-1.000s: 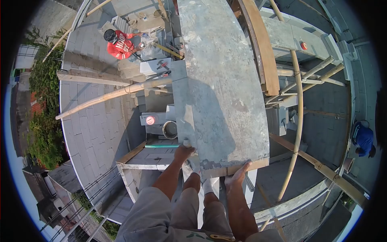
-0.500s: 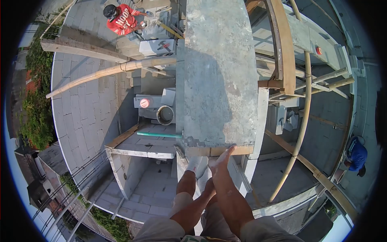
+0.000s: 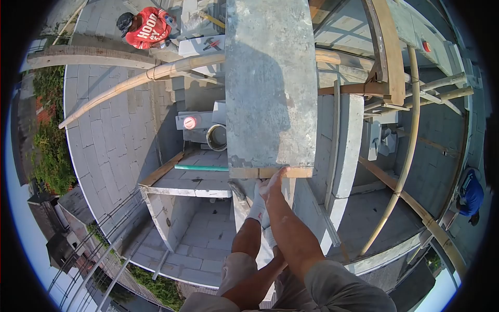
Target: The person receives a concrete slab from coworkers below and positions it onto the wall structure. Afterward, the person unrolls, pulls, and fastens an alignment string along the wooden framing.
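A long grey panel (image 3: 270, 104) with a wooden strip (image 3: 299, 172) along its near end stretches away in front of me, and my shadow falls on it. My right hand (image 3: 272, 185) is at this strip, thumb over its edge and the other fingers bent at its underside. My left hand (image 3: 279, 254) is low between my legs, by my knee, its fingers hidden. A sock (image 3: 257, 208) shows on one of my feet, just below the panel's end.
Left are a bucket (image 3: 217, 137), a red-lidded container (image 3: 189, 122) and a green strip (image 3: 201, 167). Bamboo poles (image 3: 140, 78) cross both sides. Block walls (image 3: 349, 140) drop into deep spaces. A person in red (image 3: 148, 28) works ahead; another in blue (image 3: 471, 192) is far right.
The panel's near end has shifted left against the right-hand wall, opening a wider gap there. My right hand has moved left and up in view with it. The view has also shifted.
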A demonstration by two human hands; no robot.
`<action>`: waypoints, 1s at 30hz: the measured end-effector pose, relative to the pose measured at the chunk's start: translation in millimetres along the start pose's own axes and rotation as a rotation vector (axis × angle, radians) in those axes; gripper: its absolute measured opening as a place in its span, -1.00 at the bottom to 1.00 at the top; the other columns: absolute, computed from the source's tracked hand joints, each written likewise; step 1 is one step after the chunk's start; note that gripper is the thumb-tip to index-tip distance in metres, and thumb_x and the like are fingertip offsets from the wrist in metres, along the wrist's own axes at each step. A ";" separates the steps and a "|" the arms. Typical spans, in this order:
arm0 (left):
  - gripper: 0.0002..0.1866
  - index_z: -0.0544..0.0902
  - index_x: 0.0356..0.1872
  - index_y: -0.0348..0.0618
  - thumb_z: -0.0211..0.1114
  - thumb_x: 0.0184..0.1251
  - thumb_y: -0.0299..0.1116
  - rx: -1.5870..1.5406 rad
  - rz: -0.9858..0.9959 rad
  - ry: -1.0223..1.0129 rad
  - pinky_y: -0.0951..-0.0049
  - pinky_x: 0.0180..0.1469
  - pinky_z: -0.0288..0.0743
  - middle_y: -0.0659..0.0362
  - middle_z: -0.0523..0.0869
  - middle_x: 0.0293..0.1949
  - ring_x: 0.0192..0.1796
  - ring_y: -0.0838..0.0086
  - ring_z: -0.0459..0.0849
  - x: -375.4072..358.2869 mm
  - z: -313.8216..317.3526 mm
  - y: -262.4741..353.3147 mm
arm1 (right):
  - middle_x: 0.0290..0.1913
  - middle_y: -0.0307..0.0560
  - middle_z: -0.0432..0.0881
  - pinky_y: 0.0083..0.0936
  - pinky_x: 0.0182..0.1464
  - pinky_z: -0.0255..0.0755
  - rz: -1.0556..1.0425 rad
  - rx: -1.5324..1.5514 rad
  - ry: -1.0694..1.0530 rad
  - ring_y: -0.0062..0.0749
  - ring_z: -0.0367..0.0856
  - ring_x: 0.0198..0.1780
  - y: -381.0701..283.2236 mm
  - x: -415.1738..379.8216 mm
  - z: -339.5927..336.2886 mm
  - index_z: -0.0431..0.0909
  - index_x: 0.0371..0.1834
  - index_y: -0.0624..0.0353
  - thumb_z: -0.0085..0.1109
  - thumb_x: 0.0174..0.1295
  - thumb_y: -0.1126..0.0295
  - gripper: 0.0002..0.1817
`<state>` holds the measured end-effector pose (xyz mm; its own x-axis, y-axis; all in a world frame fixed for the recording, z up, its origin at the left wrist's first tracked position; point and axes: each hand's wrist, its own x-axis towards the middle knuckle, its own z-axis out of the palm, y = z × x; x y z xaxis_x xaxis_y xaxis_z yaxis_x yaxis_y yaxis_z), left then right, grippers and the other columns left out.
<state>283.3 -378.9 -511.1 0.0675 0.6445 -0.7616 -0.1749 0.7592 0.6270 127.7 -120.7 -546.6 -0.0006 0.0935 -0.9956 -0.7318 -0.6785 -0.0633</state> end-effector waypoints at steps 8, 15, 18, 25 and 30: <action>-0.60 0.36 0.11 -0.14 0.02 0.32 -0.20 -0.073 -0.019 0.019 0.46 -0.04 0.39 0.12 0.51 -0.09 -0.08 0.41 0.52 -6.4 16.0 -7.1 | 0.37 -0.14 -0.07 0.10 0.30 -0.07 -0.003 -0.044 -0.015 -0.12 -0.01 0.36 0.4 47.4 -10.9 -0.17 0.37 -0.14 -0.30 -0.03 -0.47 -0.04; -0.63 0.38 0.06 -0.15 0.03 0.31 -0.20 -0.149 -0.055 0.009 0.46 -0.06 0.39 0.13 0.52 -0.11 -0.09 0.41 0.53 -7.1 29.3 21.8 | 0.37 -0.12 -0.08 0.10 0.29 -0.06 -0.016 -0.012 -0.058 -0.07 -0.05 0.36 7.2 55.6 -12.0 -0.19 0.37 -0.13 -0.31 -0.02 -0.46 -0.04; -0.64 0.39 0.04 -0.16 0.03 0.31 -0.20 -0.185 -0.043 -0.006 0.45 -0.07 0.40 0.13 0.53 -0.12 -0.09 0.41 0.53 7.0 43.4 49.3 | 0.37 -0.10 -0.11 0.07 0.30 -0.06 -0.033 -0.021 -0.076 -0.08 -0.09 0.37 2.4 57.2 -6.4 -0.20 0.37 -0.10 -0.30 -0.06 -0.48 0.00; -0.66 0.41 -0.01 -0.17 0.03 0.30 -0.20 -0.243 -0.048 0.011 0.45 -0.09 0.40 0.13 0.54 -0.15 -0.10 0.41 0.54 15.8 54.8 76.3 | 0.24 0.07 0.15 0.00 0.20 0.18 0.041 -0.189 -0.085 -0.02 0.23 0.22 3.7 61.5 -17.6 -0.08 0.33 0.06 -0.26 0.07 -0.38 -0.09; -0.68 0.43 -0.04 -0.17 0.03 0.29 -0.20 -0.282 -0.029 0.043 0.44 -0.10 0.40 0.14 0.54 -0.16 -0.11 0.41 0.54 18.2 48.2 84.7 | -0.01 0.20 0.40 -0.19 0.00 0.39 -0.303 -2.255 -0.518 0.02 0.42 0.04 27.4 -5.1 -0.7 0.22 0.13 0.27 -0.03 0.16 -0.01 -0.37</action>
<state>317.1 -298.5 -463.9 0.0356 0.6139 -0.7886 -0.4399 0.7182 0.5392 108.2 -140.2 -543.3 -0.4511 0.1724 -0.8757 0.8874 -0.0183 -0.4607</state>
